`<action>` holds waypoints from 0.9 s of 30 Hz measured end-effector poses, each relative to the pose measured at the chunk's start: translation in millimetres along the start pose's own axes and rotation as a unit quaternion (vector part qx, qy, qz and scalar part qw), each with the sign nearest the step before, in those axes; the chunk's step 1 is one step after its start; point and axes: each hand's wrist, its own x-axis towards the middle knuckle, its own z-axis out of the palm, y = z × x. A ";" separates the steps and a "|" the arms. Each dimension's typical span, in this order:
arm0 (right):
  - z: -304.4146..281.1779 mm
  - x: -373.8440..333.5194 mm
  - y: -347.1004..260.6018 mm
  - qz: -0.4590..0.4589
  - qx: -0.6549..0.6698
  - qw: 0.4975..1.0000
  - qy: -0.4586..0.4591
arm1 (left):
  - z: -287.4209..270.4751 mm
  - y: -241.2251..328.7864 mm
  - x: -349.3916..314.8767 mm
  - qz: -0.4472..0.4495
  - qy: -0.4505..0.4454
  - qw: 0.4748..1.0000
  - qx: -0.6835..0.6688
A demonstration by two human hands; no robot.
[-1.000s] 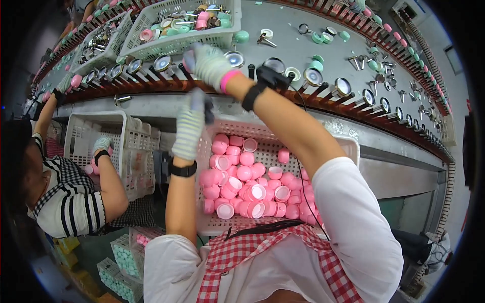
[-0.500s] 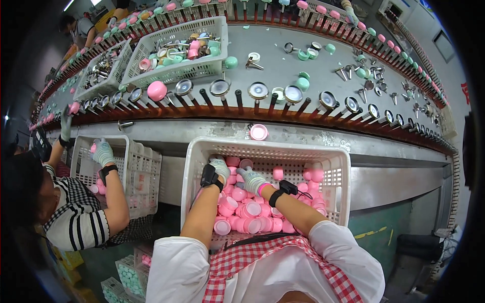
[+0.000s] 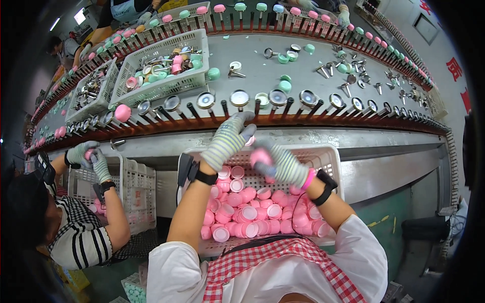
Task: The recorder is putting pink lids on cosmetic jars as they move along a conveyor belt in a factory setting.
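Both my hands wear striped, grey-tipped gloves. My left hand (image 3: 230, 141) reaches over the far rim of the white basket (image 3: 333, 161) to the front edge of the conveyor, below the upright rods. Its thumb and fingers are apart, and I see nothing between them. A pink cap (image 3: 250, 142) on the ledge shows partly beside its thumb. My right hand (image 3: 285, 164), a little blurred, grips another pink cap (image 3: 259, 157) above the basket. Many pink caps (image 3: 247, 214), some showing white insides, fill the basket below. Round metal discs (image 3: 239, 97) top some rods near my left hand.
Loose metal stems, green caps (image 3: 285, 86) and other parts lie on the grey table (image 3: 252, 50). A basket of mixed caps (image 3: 121, 98) stands there. At left, a co-worker (image 3: 86, 207) handles a pink cap above another white basket (image 3: 146, 197). Other people work across the table.
Both my hands have risen out of the caps. The left has moved forward to the conveyor edge; the right has lifted a pink cap. The rods and their discs have shifted left in view.
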 end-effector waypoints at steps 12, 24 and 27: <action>-126.5 106.8 25.9 0.062 -0.354 0.930 -0.075 | 94.9 -6.3 74.0 0.067 0.045 0.991 -0.103; -63.2 153.4 -2.3 -0.003 -0.468 0.868 -0.168 | 89.2 -63.7 68.3 -0.035 0.117 0.989 -0.078; -33.5 150.9 -0.4 -0.019 -0.467 0.877 -0.106 | 70.0 -69.5 59.9 -0.040 0.108 0.991 -0.065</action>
